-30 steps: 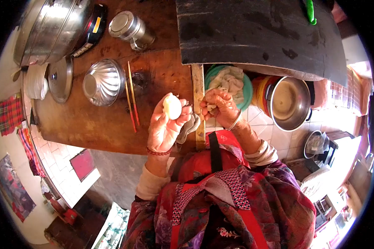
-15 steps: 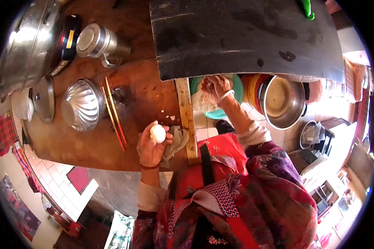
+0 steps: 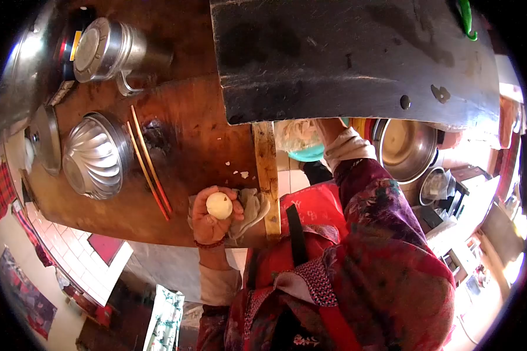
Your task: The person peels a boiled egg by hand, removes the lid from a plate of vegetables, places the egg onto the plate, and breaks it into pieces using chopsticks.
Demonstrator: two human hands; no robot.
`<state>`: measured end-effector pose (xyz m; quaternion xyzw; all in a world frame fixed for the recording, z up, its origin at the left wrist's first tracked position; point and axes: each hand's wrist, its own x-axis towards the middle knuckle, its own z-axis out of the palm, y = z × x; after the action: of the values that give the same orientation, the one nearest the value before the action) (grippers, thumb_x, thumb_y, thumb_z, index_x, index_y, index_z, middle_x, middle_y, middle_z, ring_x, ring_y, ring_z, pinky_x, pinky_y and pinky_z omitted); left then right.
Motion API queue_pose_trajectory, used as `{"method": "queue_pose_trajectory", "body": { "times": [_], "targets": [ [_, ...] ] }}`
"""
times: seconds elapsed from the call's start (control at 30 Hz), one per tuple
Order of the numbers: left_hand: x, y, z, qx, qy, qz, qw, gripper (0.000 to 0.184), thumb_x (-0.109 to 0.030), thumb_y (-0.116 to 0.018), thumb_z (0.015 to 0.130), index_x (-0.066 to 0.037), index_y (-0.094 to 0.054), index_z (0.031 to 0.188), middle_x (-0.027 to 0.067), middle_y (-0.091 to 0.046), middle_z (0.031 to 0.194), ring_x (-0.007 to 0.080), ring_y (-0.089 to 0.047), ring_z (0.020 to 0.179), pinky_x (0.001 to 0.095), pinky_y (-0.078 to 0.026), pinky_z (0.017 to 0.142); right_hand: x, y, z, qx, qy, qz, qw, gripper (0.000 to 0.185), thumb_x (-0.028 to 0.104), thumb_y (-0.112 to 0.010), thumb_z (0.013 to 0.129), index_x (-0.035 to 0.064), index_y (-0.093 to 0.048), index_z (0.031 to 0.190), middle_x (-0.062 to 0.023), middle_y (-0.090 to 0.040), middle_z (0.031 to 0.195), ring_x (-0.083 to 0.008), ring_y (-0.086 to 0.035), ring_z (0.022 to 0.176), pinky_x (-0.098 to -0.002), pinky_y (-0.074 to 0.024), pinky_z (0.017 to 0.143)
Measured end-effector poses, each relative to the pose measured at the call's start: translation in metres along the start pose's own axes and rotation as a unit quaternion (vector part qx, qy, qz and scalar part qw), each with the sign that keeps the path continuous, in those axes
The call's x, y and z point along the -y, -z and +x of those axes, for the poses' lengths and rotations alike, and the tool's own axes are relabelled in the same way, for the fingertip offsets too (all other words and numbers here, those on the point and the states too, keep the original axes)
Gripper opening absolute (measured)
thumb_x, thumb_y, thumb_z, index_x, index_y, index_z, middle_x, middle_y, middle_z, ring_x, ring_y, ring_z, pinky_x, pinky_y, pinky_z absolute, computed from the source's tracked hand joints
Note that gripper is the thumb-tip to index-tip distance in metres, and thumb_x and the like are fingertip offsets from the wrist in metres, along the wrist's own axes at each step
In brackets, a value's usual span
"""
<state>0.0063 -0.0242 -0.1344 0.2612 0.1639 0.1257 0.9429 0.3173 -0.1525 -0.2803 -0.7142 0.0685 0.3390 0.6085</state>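
Observation:
My left hand (image 3: 208,225) holds a round, pale, peeled egg (image 3: 219,206), its fingers curled round it, above the near edge of the wooden table (image 3: 99,213). A grey cloth (image 3: 253,213) lies beside that hand, and small white bits (image 3: 244,174) are scattered beyond it. My right arm reaches under the edge of the black board (image 3: 357,70), over the green basin (image 3: 307,154) with pale cloth-like contents (image 3: 295,136). The board hides the right hand; only the wrist and cuff show.
A pair of chopsticks (image 3: 149,167), a fluted metal bowl (image 3: 96,157) and a metal jug (image 3: 108,52) are on the table at left. A steel pot (image 3: 405,146) stands right of the basin. A green pepper (image 3: 467,20) lies on the board.
My right hand has moved away from the egg, over the basin and then out of sight beneath the board. My left hand has come lower, keeping the egg.

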Motion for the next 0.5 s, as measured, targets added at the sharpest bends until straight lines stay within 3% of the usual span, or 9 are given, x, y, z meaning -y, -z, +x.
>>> {"method": "queue_pose_trajectory", "body": {
  "times": [0.23, 0.5],
  "targets": [
    [-0.001, 0.002, 0.0, 0.01, 0.009, -0.008, 1.0, 0.051, -0.013, -0.061, 0.085, 0.0, -0.04, 0.13, 0.0298, -0.048, 0.118, 0.0365, -0.058, 0.095, 0.043, -0.055, 0.073, 0.0, 0.0, 0.002, 0.012, 0.039, -0.156, 0.987, 0.019, 0.013, -0.056, 0.085, 0.0008, -0.057, 0.099, -0.0156, -0.06, 0.087, -0.0297, -0.061, 0.076, -0.0407, -0.0524, 0.061],
    [-0.001, 0.002, 0.002, 0.026, 0.002, -0.01, 1.0, 0.049, -0.011, -0.061, 0.084, 0.0, -0.041, 0.128, 0.0292, -0.048, 0.118, 0.0368, -0.059, 0.095, 0.0432, -0.055, 0.074, 0.01, -0.006, 0.003, 0.039, 0.093, -0.363, 0.926, 0.021, 0.013, -0.056, 0.085, 0.0019, -0.057, 0.103, -0.0169, -0.061, 0.09, -0.0316, -0.061, 0.079, -0.0415, -0.0515, 0.061]
  ]
}}
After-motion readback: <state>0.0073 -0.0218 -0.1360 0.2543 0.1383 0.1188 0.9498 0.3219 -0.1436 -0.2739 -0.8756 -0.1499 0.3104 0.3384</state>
